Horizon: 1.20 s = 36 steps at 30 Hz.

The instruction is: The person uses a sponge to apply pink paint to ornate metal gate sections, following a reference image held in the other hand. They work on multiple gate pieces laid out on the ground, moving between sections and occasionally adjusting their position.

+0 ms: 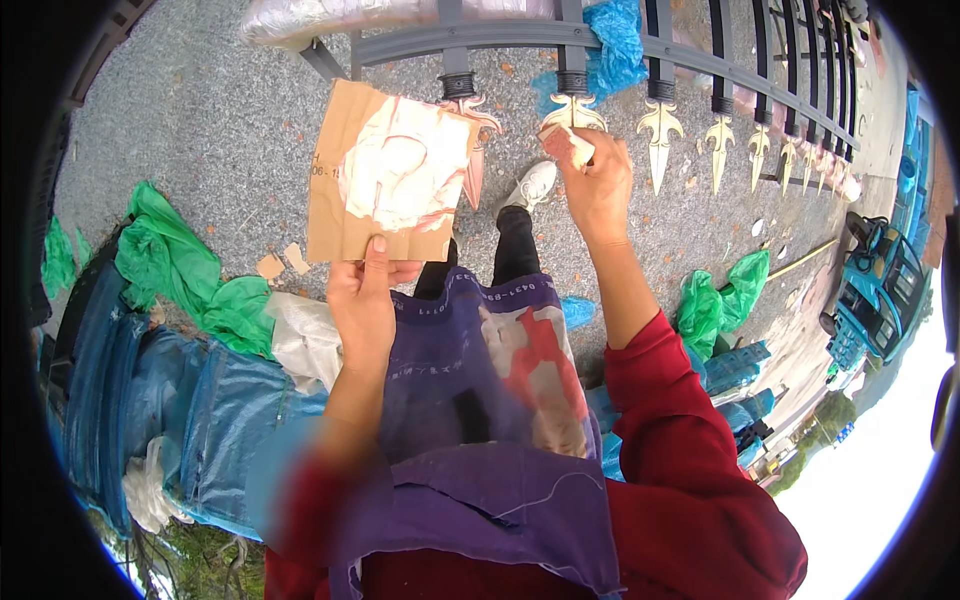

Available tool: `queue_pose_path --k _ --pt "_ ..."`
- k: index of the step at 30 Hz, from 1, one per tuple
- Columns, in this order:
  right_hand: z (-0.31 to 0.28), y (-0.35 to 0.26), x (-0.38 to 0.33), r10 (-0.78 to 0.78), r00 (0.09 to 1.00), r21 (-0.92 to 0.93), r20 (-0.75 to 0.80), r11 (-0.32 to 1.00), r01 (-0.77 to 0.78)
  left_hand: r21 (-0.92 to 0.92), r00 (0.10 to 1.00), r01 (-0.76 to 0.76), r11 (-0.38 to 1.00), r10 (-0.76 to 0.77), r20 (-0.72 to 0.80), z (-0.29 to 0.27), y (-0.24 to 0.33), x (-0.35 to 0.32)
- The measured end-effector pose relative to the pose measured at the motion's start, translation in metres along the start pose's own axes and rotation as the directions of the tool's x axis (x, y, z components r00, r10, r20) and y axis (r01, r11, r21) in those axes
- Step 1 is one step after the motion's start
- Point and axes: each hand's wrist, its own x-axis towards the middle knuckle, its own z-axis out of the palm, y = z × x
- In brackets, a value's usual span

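My left hand (364,310) grips a brown cardboard piece (328,200) by its lower edge, thumb on top. Pale, shiny pinkish-gold paint (400,165) is smeared across the cardboard. Between the fingertips of my right hand (605,190) is a small sponge piece (568,148), cream with a reddish-brown face. It is at the lower part of a gold spearhead (574,110) on a dark metal fence (490,38); whether they touch I cannot tell. Left of it, a pinker spearhead (474,165) is partly covered by the cardboard. Another gold spearhead (659,135) lies to the right.
More gold-tipped bars (719,145) run off to the right. Blue plastic (615,45) clings to the fence. Green plastic sheets (170,255) and blue-wrapped bundles (235,430) lie at left, another green bag (715,305) at right. A blue vehicle (880,290) stands farther right.
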Motion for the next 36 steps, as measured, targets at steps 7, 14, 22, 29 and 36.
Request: queue_pose_path --k 7,14,22,29,36 --pt "0.014 0.002 0.013 -0.084 0.996 -0.024 0.003 0.996 0.084 0.039 1.0 0.007 0.999 -0.007 -0.002 0.0 0.002 0.001" --pt "0.005 0.014 0.017 -0.106 0.993 -0.146 -0.045 0.984 0.098 0.011 1.0 0.009 1.0 -0.009 0.009 -0.003 -0.001 0.006" --pt "0.01 0.002 0.02 -0.04 0.993 -0.026 -0.108 0.999 0.038 -0.001 1.0 0.02 1.0 -0.02 0.015 -0.001 0.001 0.01" --pt "0.009 0.002 0.019 0.269 0.959 0.04 -0.084 0.963 -0.267 -0.004 1.0 0.024 1.0 -0.024 0.018 -0.006 0.004 0.011" --pt "0.016 0.007 0.028 0.182 0.969 -0.067 -0.167 0.978 -0.196 -0.012 1.0 0.023 1.0 -0.023 0.003 -0.006 0.007 0.012"
